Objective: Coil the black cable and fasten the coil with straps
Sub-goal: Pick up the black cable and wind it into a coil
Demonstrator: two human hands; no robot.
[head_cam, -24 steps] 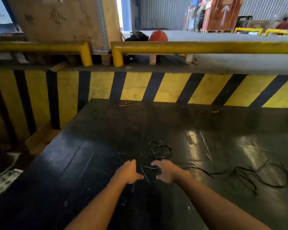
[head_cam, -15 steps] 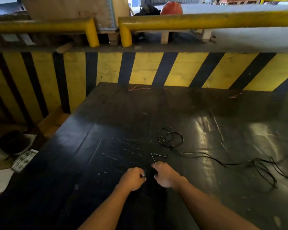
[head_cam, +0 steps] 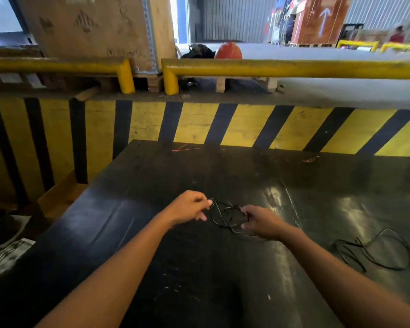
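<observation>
A small coil of thin black cable (head_cam: 225,215) lies on the dark table (head_cam: 128,233), between my two hands. My left hand (head_cam: 189,205) pinches the coil's left edge with thumb and forefinger. My right hand (head_cam: 260,221) grips the coil's right side, fingers curled over the loops. The rest of the black cable (head_cam: 376,252) lies in loose loops at the table's right; the stretch joining it to the coil is hidden by my right arm. I cannot make out any strap.
A yellow-and-black striped barrier (head_cam: 223,124) runs along the table's far edge, topped by yellow rails (head_cam: 282,67). Thin red wire scraps (head_cam: 185,149) lie near the far edge. Left of the table the floor drops away, with a wooden step (head_cam: 62,192).
Both hands moved forward from the table's near part to the small coil and took hold of it, left hand on its left edge, right hand on its right side. The camera tilted up.
</observation>
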